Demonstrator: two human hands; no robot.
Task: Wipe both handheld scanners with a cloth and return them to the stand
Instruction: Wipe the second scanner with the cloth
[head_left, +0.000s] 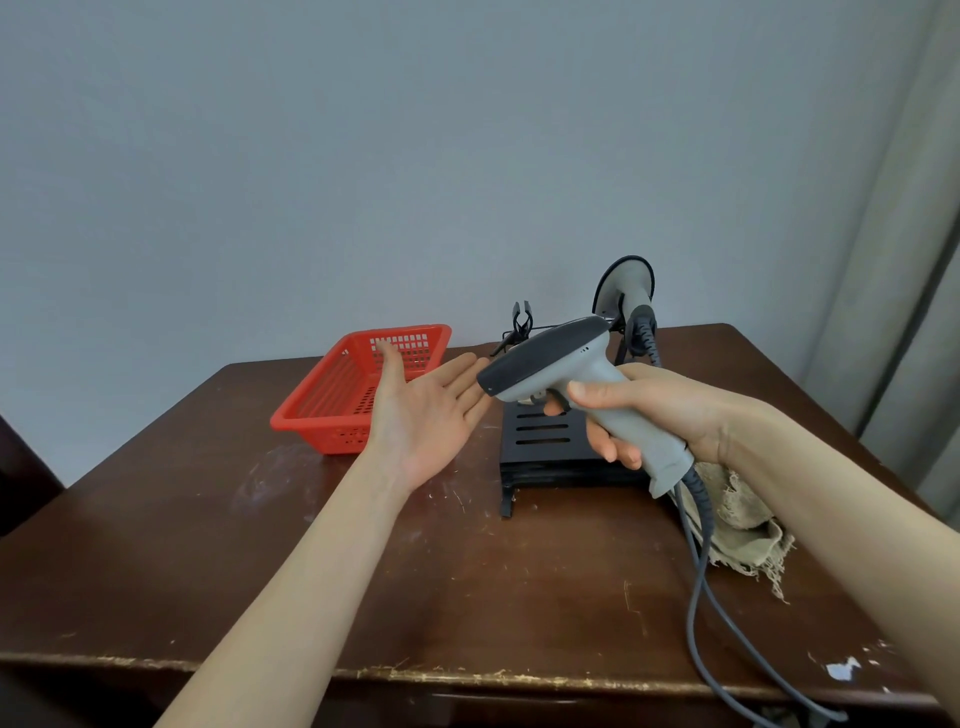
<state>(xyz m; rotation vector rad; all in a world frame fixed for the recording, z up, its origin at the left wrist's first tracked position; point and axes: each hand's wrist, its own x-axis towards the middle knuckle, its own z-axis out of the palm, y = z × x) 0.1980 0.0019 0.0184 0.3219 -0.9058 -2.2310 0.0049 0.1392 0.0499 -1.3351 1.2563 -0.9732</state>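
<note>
Two scanners counted. Found the first scanner (550, 364) in the right hand (660, 410), held in the air above the stand (540, 441); gripped by the grey handle, with fingers curled round it and thumb laid across, the dark head pointing to the left. Found the second scanner (631, 293) further back, sitting upright in the holder at the rear of the stand, well apart from both hands. Saw the left hand (426, 410) open, palm turned up, fingers straight and close together, holding nothing. Saw its fingertips very near the dark nose of the first scanner, but could not tell whether touching or not. Noted a grey cable (691, 623) hanging from the bottom of the held handle, then running across the table (208, 545) and over its front edge. Counted one cloth (748, 525), beige and frayed, crumpled on the table under the right wrist, just beside the right side of the stand, touched by neither hand. Counted one stand, black with slots, on the table below the held scanner. Counted one red basket (332, 434), left of the stand and behind the left hand, near the back edge of the table. Noticed also one small black clip (522, 319) behind the stand, its kind not clear.
</note>
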